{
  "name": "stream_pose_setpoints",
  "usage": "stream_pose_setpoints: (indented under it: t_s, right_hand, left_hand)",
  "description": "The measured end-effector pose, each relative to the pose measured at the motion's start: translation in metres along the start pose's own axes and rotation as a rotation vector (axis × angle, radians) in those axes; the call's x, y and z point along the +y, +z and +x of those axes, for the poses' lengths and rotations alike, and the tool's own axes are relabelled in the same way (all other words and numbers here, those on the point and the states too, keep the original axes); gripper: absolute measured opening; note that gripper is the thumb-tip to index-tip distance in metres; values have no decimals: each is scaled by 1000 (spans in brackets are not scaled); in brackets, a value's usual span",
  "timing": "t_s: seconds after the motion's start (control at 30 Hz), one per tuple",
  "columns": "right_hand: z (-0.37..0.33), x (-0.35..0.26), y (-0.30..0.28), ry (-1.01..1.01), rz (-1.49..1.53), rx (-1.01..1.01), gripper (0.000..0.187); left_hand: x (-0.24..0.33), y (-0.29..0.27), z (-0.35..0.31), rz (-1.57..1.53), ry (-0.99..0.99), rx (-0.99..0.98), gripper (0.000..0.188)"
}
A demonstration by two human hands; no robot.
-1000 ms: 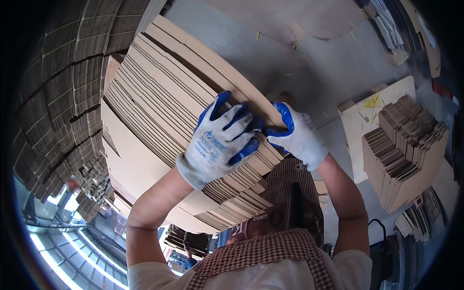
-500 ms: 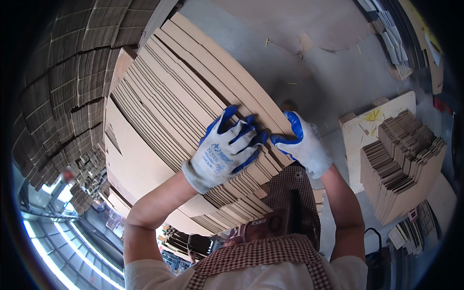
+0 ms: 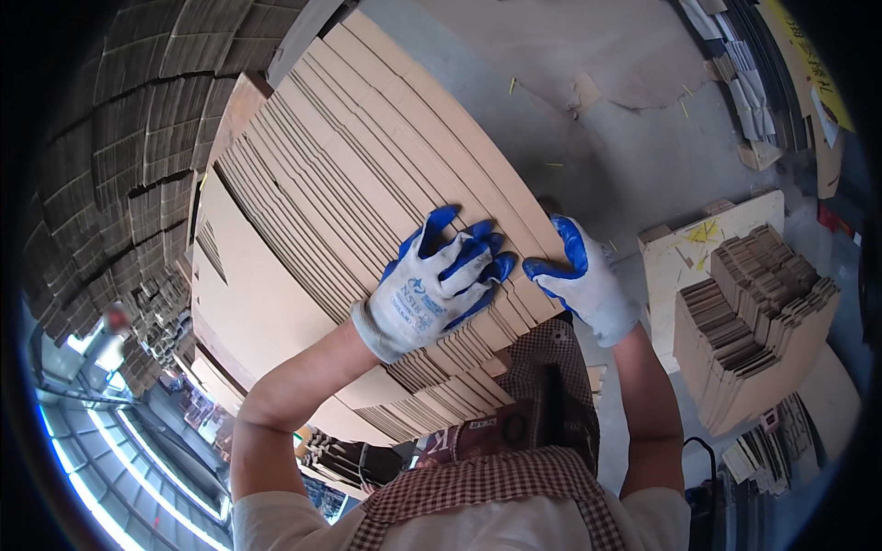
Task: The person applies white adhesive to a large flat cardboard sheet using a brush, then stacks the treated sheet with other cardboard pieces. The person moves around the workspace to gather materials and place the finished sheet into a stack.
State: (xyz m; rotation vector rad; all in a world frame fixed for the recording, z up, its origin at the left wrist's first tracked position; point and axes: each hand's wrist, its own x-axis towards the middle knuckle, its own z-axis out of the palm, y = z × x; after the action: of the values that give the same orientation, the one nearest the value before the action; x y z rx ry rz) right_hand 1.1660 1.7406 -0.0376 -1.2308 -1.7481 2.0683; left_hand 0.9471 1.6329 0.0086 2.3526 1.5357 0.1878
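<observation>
A long row of flat brown cardboard sheets (image 3: pixel 367 138) stands on edge in front of me, packed face to face, with stepped cut edges upward. My left hand (image 3: pixel 432 285), in a white glove with blue-coated fingers, lies across the top edges near the row's near right end. Its fingers are spread and slightly bent, with no sheet lifted between them. At the right outer side, my right hand (image 3: pixel 588 280), gloved alike, holds the outermost sheets near their corner. The thumb rests over the top edge; the other fingers are partly hidden along the outer face.
To the right, a smaller bundle of folded cardboard (image 3: pixel 753 321) stands by a pale board (image 3: pixel 657 248) with yellow strap scraps. Tall stacks of cardboard (image 3: pixel 138 119) rise on the left. Grey floor (image 3: pixel 514 101) with a few scraps stretches beyond the row. More boards (image 3: pixel 749 83) lean at the far right.
The dark gap between the outermost sheets and the rest of the row has closed; those sheets now sit against the others. Both hands stay in nearly the same places, and the view has shifted slightly.
</observation>
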Motion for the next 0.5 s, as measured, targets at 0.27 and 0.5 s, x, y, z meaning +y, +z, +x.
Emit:
stream_pose_setpoints:
  t_s: [0.27, 0.5]
  right_hand:
    - [-24, -35, 12, -95, -639, 121, 88]
    - [-23, -17, 23, -52, -577, 167, 93]
  left_hand:
    - [-9, -31, 0, -234, -136, 82, 36]
    - [-10, -32, 5, -154, -32, -14, 42]
